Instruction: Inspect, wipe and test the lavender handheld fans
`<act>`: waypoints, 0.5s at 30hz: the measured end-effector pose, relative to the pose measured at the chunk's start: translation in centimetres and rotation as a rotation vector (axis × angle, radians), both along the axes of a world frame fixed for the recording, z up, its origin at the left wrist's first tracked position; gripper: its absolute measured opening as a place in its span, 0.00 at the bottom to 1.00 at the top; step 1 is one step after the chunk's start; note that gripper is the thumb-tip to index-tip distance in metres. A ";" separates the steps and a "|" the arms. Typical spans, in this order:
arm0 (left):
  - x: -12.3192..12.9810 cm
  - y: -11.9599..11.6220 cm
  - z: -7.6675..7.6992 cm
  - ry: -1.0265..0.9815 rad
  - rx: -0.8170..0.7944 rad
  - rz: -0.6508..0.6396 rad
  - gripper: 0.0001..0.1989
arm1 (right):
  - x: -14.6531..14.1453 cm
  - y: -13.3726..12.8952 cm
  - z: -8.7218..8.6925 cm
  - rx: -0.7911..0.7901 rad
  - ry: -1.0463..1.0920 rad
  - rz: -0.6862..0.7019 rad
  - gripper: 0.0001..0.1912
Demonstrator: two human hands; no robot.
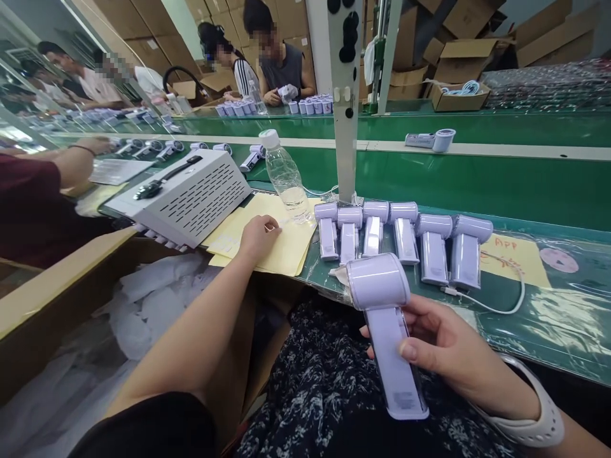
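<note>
In the head view, the person's right hand (442,343) has a pale lilac, pistol-shaped plastic device (387,337) by its handle, thumb in front and fingers curled behind. The device is held tilted above the lap, just off the bench edge, its barrel-shaped head uppermost and a clear wisp of film (338,273) poking out beside it. The left hand (258,240) rests on yellow paper sheets (291,254), fingertips drawn together; whether they pinch anything, I can't tell.

As for progress, the held piece looks glossy, as if already in its clear wrap. Six matching lilac devices (405,235) sit in a row just beyond it. I'd judge them to be one batch with it, but whether they are finished or waiting, I can't say.

The green bench top (577,299) shines under clear film; a white cable (518,302) loops across it. Left of the row stand a clear plastic bottle (285,175) and a slotted white metal box (200,194). Lower left, a brown cardboard carton (62,286) holds crumpled white film (143,305). Across the green conveyor (477,184), co-workers (286,67) sit before stacked cardboard boxes.
</note>
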State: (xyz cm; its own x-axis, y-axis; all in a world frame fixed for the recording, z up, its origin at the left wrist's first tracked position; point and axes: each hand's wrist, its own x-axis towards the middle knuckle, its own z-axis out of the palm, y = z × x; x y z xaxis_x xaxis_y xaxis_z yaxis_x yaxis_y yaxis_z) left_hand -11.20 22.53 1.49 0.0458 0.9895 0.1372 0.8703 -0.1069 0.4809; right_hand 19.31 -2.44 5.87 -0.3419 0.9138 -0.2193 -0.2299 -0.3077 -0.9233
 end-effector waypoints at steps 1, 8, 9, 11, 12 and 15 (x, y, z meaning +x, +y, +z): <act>0.4 -0.3 0.1 -0.047 0.016 0.017 0.03 | 0.1 -0.1 -0.1 0.006 -0.008 0.003 0.28; 4.9 -10.1 5.6 -0.611 0.022 -0.274 0.08 | 0.3 -0.4 -1.1 0.074 -0.104 0.010 0.28; 5.6 -12.1 6.9 -0.764 -0.020 -0.429 0.09 | 0.2 -0.4 -1.1 0.088 -0.123 0.006 0.28; 6.9 -15.5 9.1 -0.858 -0.115 -0.590 0.08 | -0.1 -0.3 -0.8 0.121 -0.163 -0.008 0.27; 7.5 -16.7 9.8 -0.843 -0.131 -0.656 0.08 | -0.3 -0.3 -0.6 0.142 -0.190 -0.017 0.26; 9.1 -17.7 9.7 -0.765 -0.087 -0.700 0.07 | -0.5 -0.3 -0.1 0.213 -0.326 -0.030 0.21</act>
